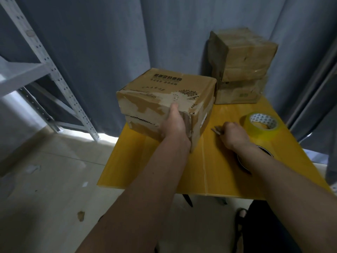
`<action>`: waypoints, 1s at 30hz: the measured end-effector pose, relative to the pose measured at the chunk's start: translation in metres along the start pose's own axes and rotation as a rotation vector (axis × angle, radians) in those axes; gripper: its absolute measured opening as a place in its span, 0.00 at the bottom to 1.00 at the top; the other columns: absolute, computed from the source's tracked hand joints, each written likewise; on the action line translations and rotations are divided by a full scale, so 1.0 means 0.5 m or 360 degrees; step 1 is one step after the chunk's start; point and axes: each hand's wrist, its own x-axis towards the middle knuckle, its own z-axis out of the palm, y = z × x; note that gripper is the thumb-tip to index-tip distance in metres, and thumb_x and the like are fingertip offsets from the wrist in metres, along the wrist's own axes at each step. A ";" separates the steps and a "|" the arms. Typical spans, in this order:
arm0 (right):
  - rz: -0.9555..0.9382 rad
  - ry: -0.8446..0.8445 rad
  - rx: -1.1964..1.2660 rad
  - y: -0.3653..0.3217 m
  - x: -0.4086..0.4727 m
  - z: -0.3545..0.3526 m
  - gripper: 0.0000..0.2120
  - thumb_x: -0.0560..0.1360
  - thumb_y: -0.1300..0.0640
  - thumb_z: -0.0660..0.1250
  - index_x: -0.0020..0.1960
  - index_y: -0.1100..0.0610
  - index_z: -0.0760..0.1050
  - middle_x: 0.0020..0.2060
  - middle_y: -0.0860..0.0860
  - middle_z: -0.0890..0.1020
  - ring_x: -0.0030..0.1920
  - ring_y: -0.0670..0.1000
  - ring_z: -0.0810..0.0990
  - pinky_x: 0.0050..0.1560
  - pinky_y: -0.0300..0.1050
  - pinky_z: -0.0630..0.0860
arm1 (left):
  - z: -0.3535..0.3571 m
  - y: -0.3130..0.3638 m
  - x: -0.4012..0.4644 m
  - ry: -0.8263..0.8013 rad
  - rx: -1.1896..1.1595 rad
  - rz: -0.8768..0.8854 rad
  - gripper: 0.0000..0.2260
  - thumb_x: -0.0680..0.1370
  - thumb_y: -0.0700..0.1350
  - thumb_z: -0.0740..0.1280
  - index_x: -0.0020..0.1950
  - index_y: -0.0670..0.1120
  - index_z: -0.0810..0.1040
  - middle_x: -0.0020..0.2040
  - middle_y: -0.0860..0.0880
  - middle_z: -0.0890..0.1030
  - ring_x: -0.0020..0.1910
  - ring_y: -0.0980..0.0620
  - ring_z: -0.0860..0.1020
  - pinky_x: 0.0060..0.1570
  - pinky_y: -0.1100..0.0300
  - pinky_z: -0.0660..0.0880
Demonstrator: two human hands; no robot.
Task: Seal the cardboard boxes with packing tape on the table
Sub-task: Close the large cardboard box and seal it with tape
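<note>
While the worn cardboard box [164, 105] sits at the far left corner of the yellow table [209, 172], partly overhanging that edge, the work looks to be at the stage of readying a box for its tape rather than laying tape down; no strip is yet drawn out that I can see; the seam on the box's near face shows as a dark gap, so this one reads as unsealed. The left hand [173, 126] has its grip on the near right corner of that box, thumb up over the top edge and fingers wrapped round the side, which I take as steadying or turning it. To the right of the box the right hand [234, 133] rests low on the table, fingers curled under with something small and pale poking out toward the box; whether that is a tape end, a tool or only fingertips I cannot tell, so the state of that grip stays unclear. Just beyond the right hand, further right of the box, lies a roll of yellowish packing tape [260, 127]; a darker roll [262, 152] is half hidden under the right forearm. Behind and to the right of the box stands a stack of boxes [240, 70], already glossy with tape. The next move, as I judge it, calls for freeing the tape end and pressing it along the seam while the left hand holds the flaps closed.
</note>
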 end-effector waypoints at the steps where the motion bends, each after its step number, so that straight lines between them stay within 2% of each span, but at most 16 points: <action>1: 0.0017 0.0020 0.0063 0.004 0.002 0.001 0.12 0.79 0.57 0.63 0.59 0.62 0.74 0.57 0.62 0.74 0.57 0.62 0.74 0.54 0.52 0.72 | 0.005 -0.004 -0.001 0.0002 0.0015 -0.0015 0.31 0.69 0.64 0.71 0.67 0.49 0.74 0.57 0.44 0.81 0.54 0.41 0.80 0.56 0.44 0.78; 5: 0.0089 0.0143 0.0607 -0.007 0.000 -0.014 0.21 0.78 0.53 0.65 0.69 0.59 0.68 0.65 0.60 0.71 0.64 0.61 0.71 0.63 0.54 0.70 | 0.008 -0.016 0.000 -0.0094 0.0089 -0.0025 0.34 0.69 0.65 0.71 0.69 0.47 0.73 0.60 0.43 0.80 0.57 0.41 0.79 0.59 0.43 0.76; 7: 0.0044 0.0385 0.0868 -0.022 -0.003 -0.034 0.19 0.79 0.55 0.63 0.68 0.59 0.68 0.64 0.58 0.72 0.64 0.58 0.71 0.64 0.54 0.70 | -0.001 -0.012 0.006 0.0112 0.0242 0.0099 0.40 0.66 0.66 0.73 0.71 0.46 0.70 0.65 0.44 0.76 0.61 0.41 0.76 0.61 0.43 0.75; 10: -0.0159 0.0756 0.1052 -0.051 -0.015 -0.085 0.11 0.80 0.58 0.60 0.61 0.58 0.72 0.57 0.56 0.73 0.61 0.56 0.73 0.63 0.53 0.71 | -0.023 0.003 0.004 0.0517 0.0591 0.0636 0.50 0.64 0.60 0.79 0.78 0.47 0.57 0.76 0.45 0.62 0.74 0.42 0.63 0.71 0.44 0.65; 11: -0.0276 0.0804 0.1110 -0.064 -0.020 -0.104 0.09 0.79 0.59 0.60 0.58 0.57 0.74 0.55 0.54 0.73 0.60 0.55 0.73 0.63 0.53 0.71 | -0.033 0.011 0.001 0.0582 0.0838 0.0901 0.49 0.65 0.59 0.78 0.79 0.47 0.56 0.78 0.46 0.57 0.76 0.44 0.58 0.74 0.45 0.61; 12: -0.0399 0.0808 0.1160 -0.080 -0.026 -0.121 0.08 0.79 0.60 0.60 0.55 0.56 0.76 0.53 0.51 0.72 0.60 0.54 0.72 0.63 0.53 0.71 | -0.042 0.021 -0.003 0.0593 0.1097 0.1176 0.45 0.68 0.59 0.76 0.78 0.46 0.59 0.79 0.47 0.56 0.77 0.45 0.56 0.74 0.46 0.58; 14: -0.0608 0.0696 0.1167 -0.115 -0.038 -0.147 0.09 0.78 0.61 0.60 0.49 0.53 0.79 0.51 0.48 0.72 0.59 0.50 0.71 0.62 0.51 0.71 | -0.054 0.054 -0.001 0.0430 0.1526 0.1511 0.34 0.71 0.59 0.73 0.73 0.47 0.69 0.77 0.47 0.61 0.76 0.47 0.58 0.74 0.47 0.59; 16: -0.0730 0.0505 0.1065 -0.144 -0.049 -0.157 0.10 0.78 0.61 0.61 0.48 0.51 0.80 0.52 0.47 0.73 0.60 0.50 0.70 0.62 0.49 0.69 | -0.058 0.095 0.008 0.0221 0.1914 0.1491 0.30 0.73 0.62 0.70 0.69 0.48 0.74 0.72 0.49 0.71 0.73 0.48 0.64 0.74 0.46 0.60; 18: -0.0747 0.0416 0.0935 -0.160 -0.055 -0.155 0.09 0.78 0.61 0.62 0.49 0.52 0.80 0.55 0.50 0.75 0.61 0.50 0.69 0.64 0.48 0.66 | -0.058 0.130 0.014 0.0122 0.2227 0.1390 0.28 0.73 0.65 0.68 0.68 0.52 0.76 0.69 0.52 0.75 0.71 0.49 0.67 0.74 0.46 0.58; 21: -0.0704 0.0424 0.0893 -0.166 -0.058 -0.154 0.09 0.78 0.62 0.62 0.51 0.54 0.81 0.57 0.52 0.76 0.61 0.51 0.68 0.65 0.49 0.65 | -0.065 0.150 0.023 -0.0015 0.2275 0.1395 0.24 0.75 0.64 0.67 0.66 0.53 0.78 0.67 0.52 0.77 0.68 0.49 0.71 0.67 0.50 0.67; 23: -0.0704 0.0425 0.0869 -0.169 -0.058 -0.154 0.10 0.78 0.63 0.62 0.52 0.54 0.81 0.56 0.52 0.76 0.61 0.51 0.68 0.65 0.49 0.65 | -0.080 0.140 0.025 -0.0066 0.2294 0.1618 0.19 0.78 0.59 0.65 0.64 0.50 0.80 0.65 0.51 0.79 0.66 0.48 0.73 0.60 0.54 0.68; 26: -0.0718 0.0425 0.0820 -0.171 -0.056 -0.154 0.11 0.77 0.62 0.63 0.52 0.53 0.82 0.52 0.48 0.74 0.59 0.50 0.68 0.64 0.50 0.65 | -0.107 0.116 0.032 -0.0147 0.2236 0.1932 0.17 0.82 0.51 0.61 0.68 0.47 0.77 0.69 0.47 0.76 0.70 0.47 0.69 0.71 0.54 0.58; 28: -0.0742 0.0410 0.0777 -0.175 -0.055 -0.154 0.11 0.78 0.61 0.63 0.52 0.52 0.82 0.50 0.46 0.72 0.59 0.51 0.68 0.64 0.50 0.65 | -0.121 0.100 0.036 -0.0190 0.2117 0.1985 0.16 0.83 0.47 0.60 0.69 0.45 0.75 0.70 0.46 0.75 0.73 0.46 0.67 0.75 0.51 0.52; 30: -0.0764 0.0383 0.0709 -0.180 -0.054 -0.154 0.11 0.78 0.59 0.63 0.54 0.50 0.82 0.50 0.45 0.70 0.60 0.51 0.67 0.63 0.49 0.63 | -0.125 0.093 0.041 -0.0200 0.2016 0.1988 0.15 0.83 0.45 0.61 0.69 0.45 0.76 0.69 0.47 0.76 0.73 0.46 0.67 0.75 0.50 0.51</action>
